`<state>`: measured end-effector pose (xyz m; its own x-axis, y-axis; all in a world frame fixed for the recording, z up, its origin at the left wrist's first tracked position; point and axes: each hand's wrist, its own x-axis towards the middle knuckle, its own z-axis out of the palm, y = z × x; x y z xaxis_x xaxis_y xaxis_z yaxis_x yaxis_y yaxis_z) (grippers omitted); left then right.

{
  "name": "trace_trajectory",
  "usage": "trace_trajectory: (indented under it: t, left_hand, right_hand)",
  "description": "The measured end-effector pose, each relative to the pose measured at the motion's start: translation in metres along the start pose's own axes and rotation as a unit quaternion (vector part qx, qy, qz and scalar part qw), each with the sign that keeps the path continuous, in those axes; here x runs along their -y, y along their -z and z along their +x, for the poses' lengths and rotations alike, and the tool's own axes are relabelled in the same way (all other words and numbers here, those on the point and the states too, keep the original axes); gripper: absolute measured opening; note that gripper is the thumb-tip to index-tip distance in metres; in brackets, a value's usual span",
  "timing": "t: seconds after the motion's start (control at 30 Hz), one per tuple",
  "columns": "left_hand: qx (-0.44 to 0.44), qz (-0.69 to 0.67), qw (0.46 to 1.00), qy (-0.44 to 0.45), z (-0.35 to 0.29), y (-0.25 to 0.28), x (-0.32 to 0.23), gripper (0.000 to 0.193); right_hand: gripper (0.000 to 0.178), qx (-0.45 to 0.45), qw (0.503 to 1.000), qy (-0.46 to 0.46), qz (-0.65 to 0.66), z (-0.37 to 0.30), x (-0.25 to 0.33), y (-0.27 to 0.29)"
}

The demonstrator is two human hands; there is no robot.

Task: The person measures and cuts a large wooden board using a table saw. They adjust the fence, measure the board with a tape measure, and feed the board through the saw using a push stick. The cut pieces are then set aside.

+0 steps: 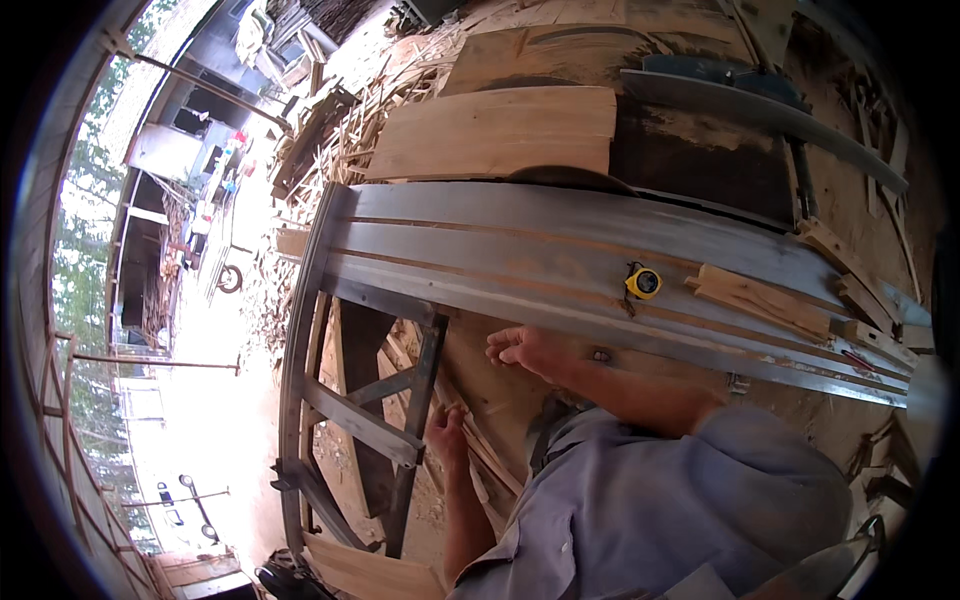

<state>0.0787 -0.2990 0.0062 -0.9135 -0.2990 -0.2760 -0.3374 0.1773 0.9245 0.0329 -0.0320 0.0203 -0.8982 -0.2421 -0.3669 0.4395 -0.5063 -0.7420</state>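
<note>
My left hand (447, 432) hangs beside the metal side frame (362, 420) of a saw table, its fingers loosely bent and apart, with nothing seen in them. My right hand (517, 348) reaches across in front of me, just short of the near edge of the long grey metal saw table (480, 245). Its fingers are partly stretched and hold nothing. A yellow and black tape measure (645, 284) lies on the tabletop, right of that hand. Farther right rests a short piece of wood (760, 302). The dark round saw blade (570, 179) rises at the table's far edge.
A wide board (495, 132) lies beyond the blade. A metal rail (760, 115) crosses the far right. Wood offcuts (850, 270) crowd the table's right end, near a red slim object (857, 358). Scrap wood (340, 130) is heaped at far left. A pale board (375, 572) lies below the frame.
</note>
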Motion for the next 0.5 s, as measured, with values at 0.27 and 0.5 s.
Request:
trace_trajectory:
  t: [0.27, 0.5]
  left_hand:
    - [0.081, 0.021, 0.994, -0.076, 0.188, -0.041, -0.103, 0.037]
    - [0.142, 0.004, 0.986, -0.087, 0.376, -0.088, -0.159, 0.057]
  right_hand:
    - [0.05, -0.015, 0.995, 0.026, 0.095, 0.06, 0.027, 0.002]
    - [0.055, -0.044, 0.981, 0.088, 0.168, 0.17, 0.062, -0.017]
